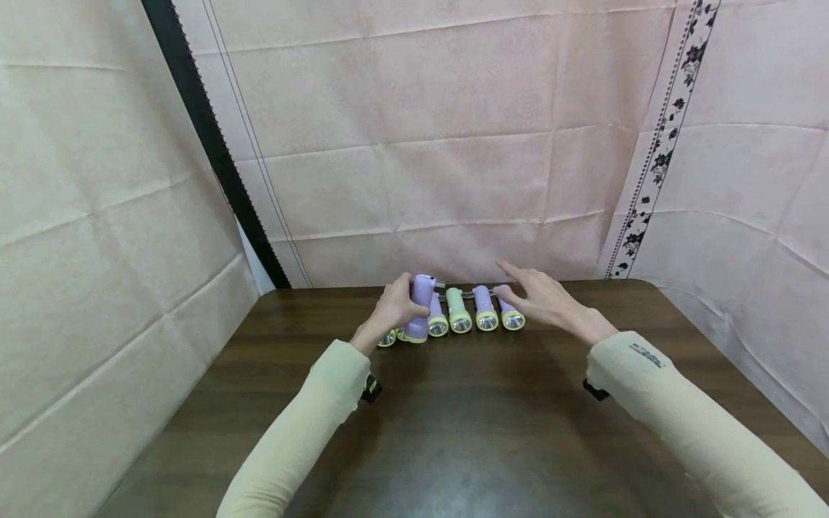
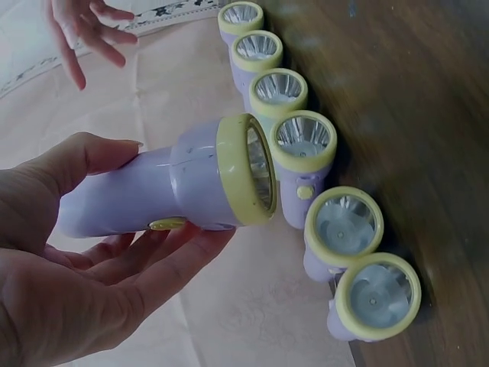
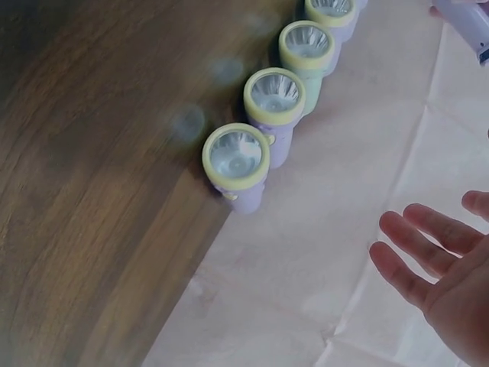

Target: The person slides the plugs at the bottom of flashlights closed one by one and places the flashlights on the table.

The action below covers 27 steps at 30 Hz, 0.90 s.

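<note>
My left hand (image 1: 392,308) grips a purple flashlight (image 1: 422,306) with a pale yellow rim, raised above a row of similar ones. In the left wrist view its barrel lies between thumb and fingers, with a yellow switch (image 2: 166,224) near the fingers. My right hand (image 1: 547,301) hovers empty by the right end of the row, its fingers spread. Nearest to it is a purple flashlight (image 1: 514,319); beside that stand another purple flashlight (image 1: 483,306) and a green flashlight (image 1: 458,308). Part of the row's left end is hidden behind my left hand and the held flashlight.
The row sits near the far edge of a dark wooden table (image 1: 447,432), lenses facing me. Pale cloth (image 1: 440,158) hangs behind the table and along both sides. A dark band (image 1: 214,137) runs down the cloth at left, a floral strip (image 1: 667,137) at right.
</note>
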Each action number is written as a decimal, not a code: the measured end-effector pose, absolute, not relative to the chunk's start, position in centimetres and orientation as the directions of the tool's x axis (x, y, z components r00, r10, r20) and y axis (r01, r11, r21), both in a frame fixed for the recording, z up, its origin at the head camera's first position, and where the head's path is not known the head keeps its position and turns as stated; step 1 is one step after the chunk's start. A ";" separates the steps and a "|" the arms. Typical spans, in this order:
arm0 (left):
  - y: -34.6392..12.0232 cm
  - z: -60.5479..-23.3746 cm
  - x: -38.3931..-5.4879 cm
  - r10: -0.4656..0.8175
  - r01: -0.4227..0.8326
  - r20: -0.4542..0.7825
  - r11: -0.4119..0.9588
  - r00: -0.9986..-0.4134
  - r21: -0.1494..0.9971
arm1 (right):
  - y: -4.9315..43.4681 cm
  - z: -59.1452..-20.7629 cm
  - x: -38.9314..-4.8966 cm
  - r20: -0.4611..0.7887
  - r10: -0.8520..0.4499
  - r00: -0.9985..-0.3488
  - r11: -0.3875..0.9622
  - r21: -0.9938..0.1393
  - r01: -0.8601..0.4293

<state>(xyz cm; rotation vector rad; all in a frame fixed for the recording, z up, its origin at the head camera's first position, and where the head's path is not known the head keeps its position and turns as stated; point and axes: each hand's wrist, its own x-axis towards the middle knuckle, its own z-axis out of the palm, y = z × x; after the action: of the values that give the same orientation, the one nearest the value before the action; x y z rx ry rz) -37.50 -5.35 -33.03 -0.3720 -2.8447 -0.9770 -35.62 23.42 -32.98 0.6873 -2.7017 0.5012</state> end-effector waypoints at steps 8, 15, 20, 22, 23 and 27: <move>-4.6 -32.9 -37.0 0.224 0.288 0.181 0.770 -0.958 0.569 | 22.6 -32.9 -35.5 0.380 -0.426 -0.821 0.807 -0.249 -0.535; -4.1 -33.1 -37.0 0.247 0.314 0.194 0.758 -0.949 0.571 | 21.8 -32.9 -35.2 0.366 -0.435 -0.823 0.801 -0.260 -0.539; -3.8 -33.3 -36.8 0.247 0.316 0.198 0.761 -0.949 0.566 | 21.1 -32.9 -34.8 0.358 -0.458 -0.814 0.788 -0.261 -0.558; -3.6 -33.4 -36.8 0.243 0.314 0.199 0.763 -0.949 0.565 | 20.8 -32.8 -34.7 0.358 -0.467 -0.809 0.783 -0.256 -0.566; -3.6 -33.4 -36.9 0.243 0.315 0.201 0.763 -0.949 0.565 | 20.7 -32.8 -34.7 0.356 -0.471 -0.808 0.782 -0.256 -0.568; -3.4 -33.6 -37.0 0.244 0.322 0.212 0.762 -0.946 0.562 | 20.3 -32.8 -34.5 0.345 -0.481 -0.806 0.777 -0.259 -0.574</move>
<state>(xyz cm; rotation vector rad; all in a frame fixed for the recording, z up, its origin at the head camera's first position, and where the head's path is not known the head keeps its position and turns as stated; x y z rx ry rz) -36.98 -3.43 -33.59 -0.4563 -2.8295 -0.9373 -34.49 20.32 -32.82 0.8211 -2.7107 0.5180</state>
